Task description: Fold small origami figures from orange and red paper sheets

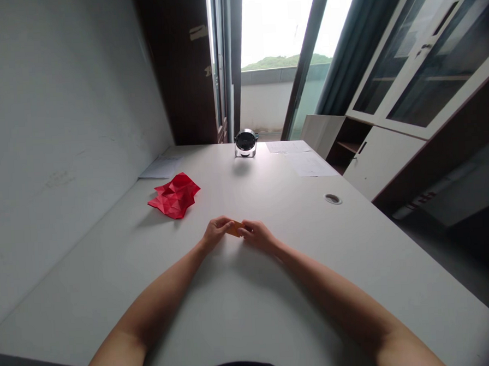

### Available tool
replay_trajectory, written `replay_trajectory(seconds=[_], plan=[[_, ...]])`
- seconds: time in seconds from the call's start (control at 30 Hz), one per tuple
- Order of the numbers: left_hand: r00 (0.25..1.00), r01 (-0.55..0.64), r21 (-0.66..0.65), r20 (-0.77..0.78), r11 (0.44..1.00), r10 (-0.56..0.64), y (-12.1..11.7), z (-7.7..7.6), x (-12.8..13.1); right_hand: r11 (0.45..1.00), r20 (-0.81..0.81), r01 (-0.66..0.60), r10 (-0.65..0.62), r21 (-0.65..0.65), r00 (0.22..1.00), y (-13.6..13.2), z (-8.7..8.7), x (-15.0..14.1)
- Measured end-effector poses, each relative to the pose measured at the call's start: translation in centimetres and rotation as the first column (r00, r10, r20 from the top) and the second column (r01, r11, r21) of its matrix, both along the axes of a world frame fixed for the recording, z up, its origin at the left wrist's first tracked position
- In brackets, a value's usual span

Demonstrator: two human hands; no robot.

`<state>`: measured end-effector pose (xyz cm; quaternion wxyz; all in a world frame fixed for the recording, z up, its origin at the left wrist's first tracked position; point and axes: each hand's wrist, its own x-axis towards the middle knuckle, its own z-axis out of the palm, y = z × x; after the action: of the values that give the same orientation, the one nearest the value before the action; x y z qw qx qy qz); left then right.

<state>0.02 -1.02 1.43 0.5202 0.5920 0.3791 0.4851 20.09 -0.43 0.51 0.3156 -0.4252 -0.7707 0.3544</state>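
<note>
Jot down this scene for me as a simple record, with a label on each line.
Surface: white table
Left hand: gripping a small orange piece
Right hand: gripping the same piece's other end
Left side: creased red paper
Far edge: round black object in a stand
Far right: white sheets
Nearer right: ringed hole
Unclear: what the orange piece is

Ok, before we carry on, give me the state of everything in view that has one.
Left hand: gripping the orange piece
Right hand: gripping its other end
Orange piece: held between both hands
Red paper: creased, lying uneven on the desk
Round black device: upright on its stand; on or off, cannot tell
Left low cabinet door: open
Right low cabinet door: shut
Glass cabinet doors: shut
</note>
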Motion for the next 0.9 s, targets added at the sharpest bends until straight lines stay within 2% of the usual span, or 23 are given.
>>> replay_trajectory(seconds=[0.3, 0.9], plan=[[1.000, -0.013, -0.011, -0.011, 1.000, 0.013, 0.02, -0.04, 0.00, 0.999, -0.017, -0.033, 0.033, 0.017, 0.999, -0.38, 0.57, 0.13], [0.996, -0.067, -0.035, 0.056, 0.997, 0.069, 0.22, -0.20, -0.07, 1.000, 0.020, -0.017, 0.016, 0.020, 1.000, -0.10, 0.43, -0.04]])
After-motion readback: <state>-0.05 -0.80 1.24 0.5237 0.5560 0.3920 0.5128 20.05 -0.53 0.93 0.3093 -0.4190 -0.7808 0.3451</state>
